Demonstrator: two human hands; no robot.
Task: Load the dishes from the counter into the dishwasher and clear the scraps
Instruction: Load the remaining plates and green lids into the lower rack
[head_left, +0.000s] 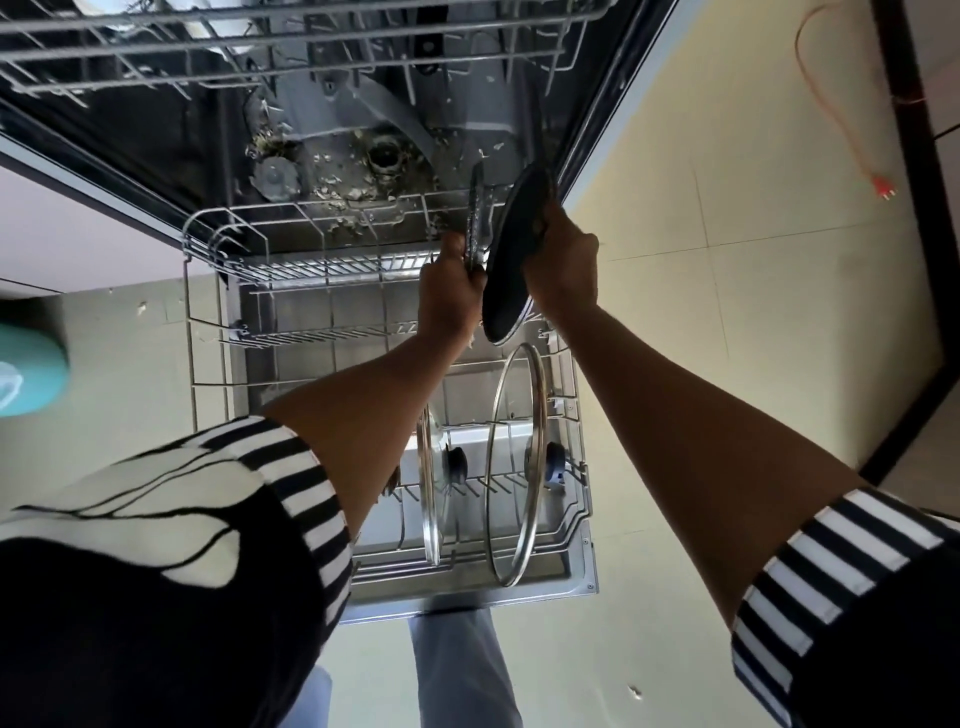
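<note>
I look down into an open dishwasher with its lower rack (208, 312) pulled out over the door. My right hand (563, 265) grips a dark round plate (511, 275) held on edge above the rack's far right part. My left hand (449, 291) holds a second thin dish (475, 218) on edge just left of it. Two glass lids with dark knobs stand upright in the near part of the rack, a small lid (431, 483) and a larger lid (517, 467). Food scraps (337, 192) litter the dishwasher floor near the drain.
The upper rack (260, 47) juts out at the top, with a dark utensil in it. A teal object (31, 364) sits at the left edge. An orange cord with a red plug (878, 182) lies on the tiled floor to the right. My legs stand below the door.
</note>
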